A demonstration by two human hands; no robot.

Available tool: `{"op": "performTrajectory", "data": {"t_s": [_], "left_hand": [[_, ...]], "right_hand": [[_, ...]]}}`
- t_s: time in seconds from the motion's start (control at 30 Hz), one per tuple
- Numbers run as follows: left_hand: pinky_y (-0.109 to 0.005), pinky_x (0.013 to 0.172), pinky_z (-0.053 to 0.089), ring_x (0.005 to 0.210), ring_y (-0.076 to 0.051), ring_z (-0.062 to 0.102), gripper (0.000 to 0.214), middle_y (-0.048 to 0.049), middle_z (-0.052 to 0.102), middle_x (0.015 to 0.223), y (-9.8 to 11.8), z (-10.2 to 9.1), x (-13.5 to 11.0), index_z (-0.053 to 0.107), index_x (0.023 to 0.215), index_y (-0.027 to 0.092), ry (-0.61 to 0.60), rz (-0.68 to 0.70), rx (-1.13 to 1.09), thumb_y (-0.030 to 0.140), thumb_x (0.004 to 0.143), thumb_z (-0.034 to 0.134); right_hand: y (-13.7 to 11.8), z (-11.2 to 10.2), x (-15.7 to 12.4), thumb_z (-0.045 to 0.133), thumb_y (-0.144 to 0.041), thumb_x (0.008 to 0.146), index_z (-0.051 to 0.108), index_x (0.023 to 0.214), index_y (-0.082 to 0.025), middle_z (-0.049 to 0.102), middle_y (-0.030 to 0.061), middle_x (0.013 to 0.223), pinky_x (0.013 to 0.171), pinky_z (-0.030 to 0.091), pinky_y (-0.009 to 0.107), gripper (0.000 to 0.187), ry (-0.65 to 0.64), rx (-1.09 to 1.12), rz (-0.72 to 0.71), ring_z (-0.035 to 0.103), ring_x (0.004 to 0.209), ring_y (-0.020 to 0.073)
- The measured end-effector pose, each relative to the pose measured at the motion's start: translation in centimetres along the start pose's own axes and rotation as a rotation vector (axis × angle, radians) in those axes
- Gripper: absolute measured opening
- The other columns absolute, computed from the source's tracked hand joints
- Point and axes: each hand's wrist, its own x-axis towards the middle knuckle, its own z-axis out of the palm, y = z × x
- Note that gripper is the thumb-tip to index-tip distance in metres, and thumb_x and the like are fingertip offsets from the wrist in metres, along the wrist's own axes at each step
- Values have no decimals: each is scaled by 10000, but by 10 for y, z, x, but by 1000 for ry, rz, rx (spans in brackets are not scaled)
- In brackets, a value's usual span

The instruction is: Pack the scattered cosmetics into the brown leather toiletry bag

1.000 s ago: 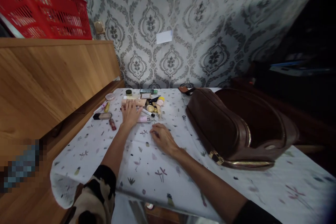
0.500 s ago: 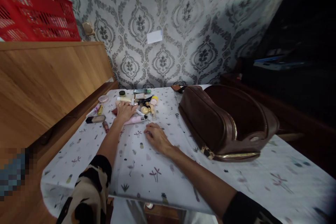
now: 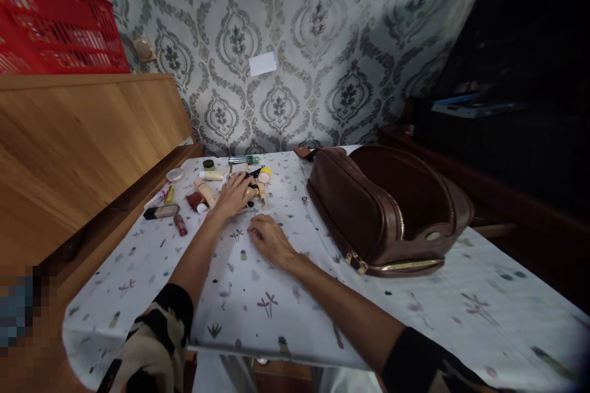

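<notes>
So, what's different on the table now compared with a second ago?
The left hand has moved right, toward the yellow-lidded jar. The beige tube, earlier under its fingers, now lies uncovered and turned to a slant. Whether that hand grips anything is hidden. The right hand and brown bag stayed put.

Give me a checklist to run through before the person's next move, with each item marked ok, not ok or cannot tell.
1. Left hand and right hand both in view: ok.
2. Left hand's grip: cannot tell; it reaches over the cosmetics, and its contact underneath is hidden.
3. Unblocked view of the cosmetics: not ok; the left hand covers part of them.
4. Right hand holding nothing: cannot tell; it is curled near the patterned cloth, palm hidden.
5. Yellow-lidded jar uncovered: ok.
6. Brown bag apart from both hands: ok.
</notes>
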Motion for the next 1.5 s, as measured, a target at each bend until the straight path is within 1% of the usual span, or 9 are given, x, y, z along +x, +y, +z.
{"op": "performTrajectory", "data": {"t_s": [0.17, 0.43, 0.6, 0.77, 0.9, 1.03, 1.3, 1.4, 1.5], "left_hand": [[-506, 1167, 355, 1462, -280, 389, 413, -61, 462, 1574, 10, 0, -5, 563, 1380, 281, -33, 14, -17, 398, 993, 480], [-458, 968, 495, 1158, -319, 603, 352, -148, 628, 1257, -10, -5, -17, 629, 1245, 217, 20, -218, -27, 354, 968, 460], [-394, 919, 513, 1038, -265, 654, 339, -91, 710, 1087, -22, 1, -18, 651, 1209, 221, 21, -243, -78, 355, 966, 456], [-338, 926, 512, 1029, -214, 665, 293, -39, 735, 1089, -20, -2, -19, 656, 1164, 231, 28, -180, -117, 333, 967, 464], [-423, 1014, 475, 1156, -282, 610, 321, -117, 695, 1202, -6, -10, -10, 647, 1187, 187, 73, -168, -81, 311, 966, 451], [-457, 1114, 391, 1288, -312, 523, 415, -156, 618, 1350, 21, -11, 19, 567, 1346, 176, 78, -103, -49, 339, 985, 442], [-619, 1136, 299, 1450, -400, 364, 501, -221, 532, 1462, 58, 22, 81, 484, 1447, 172, -52, -123, -17, 349, 979, 464], [-591, 1132, 323, 1419, -371, 408, 405, -180, 552, 1451, 69, 28, 85, 598, 1335, 205, -78, -65, -25, 283, 960, 465], [-484, 1116, 375, 1327, -304, 499, 320, -108, 595, 1393, 82, 24, 85, 688, 1172, 249, -74, 28, -49, 252, 954, 453]], "right_hand": [[1, 0, 0, 562, -42, 826, 730, 894, -156, 695, 98, 1020, 999, 482, 363, 214, -2, 4, -6, 627, 1037, 225], [-3, -3, -2, 563, -51, 846, 723, 886, -161, 688, 95, 1039, 997, 479, 353, 198, -5, 6, 21, 622, 1056, 224], [-4, -4, -1, 556, -43, 847, 715, 890, -163, 687, 86, 1031, 989, 475, 339, 203, -15, 14, 24, 617, 1042, 209], [-5, -5, 0, 558, -47, 844, 717, 881, -147, 692, 93, 1015, 991, 470, 341, 192, -26, 24, 31, 617, 1031, 215], [-8, -6, 0, 557, -44, 833, 730, 896, -131, 699, 112, 1017, 1007, 468, 356, 203, -16, 41, 46, 623, 1049, 233], [-9, -7, 0, 564, -52, 818, 736, 863, -166, 711, 82, 966, 971, 489, 341, 211, 25, 81, 71, 642, 993, 218], [-3, -7, 4, 549, -106, 822, 751, 883, -194, 749, 42, 871, 787, 539, 286, 229, 244, 242, 214, 672, 785, 182], [1, -8, 8, 514, -146, 844, 740, 890, -195, 754, 35, 874, 748, 551, 270, 236, 359, 321, 276, 689, 797, 179], [7, -13, 12, 465, -220, 883, 725, 964, -185, 747, 45, 914, 751, 554, 274, 275, 486, 379, 324, 684, 835, 184]]}}
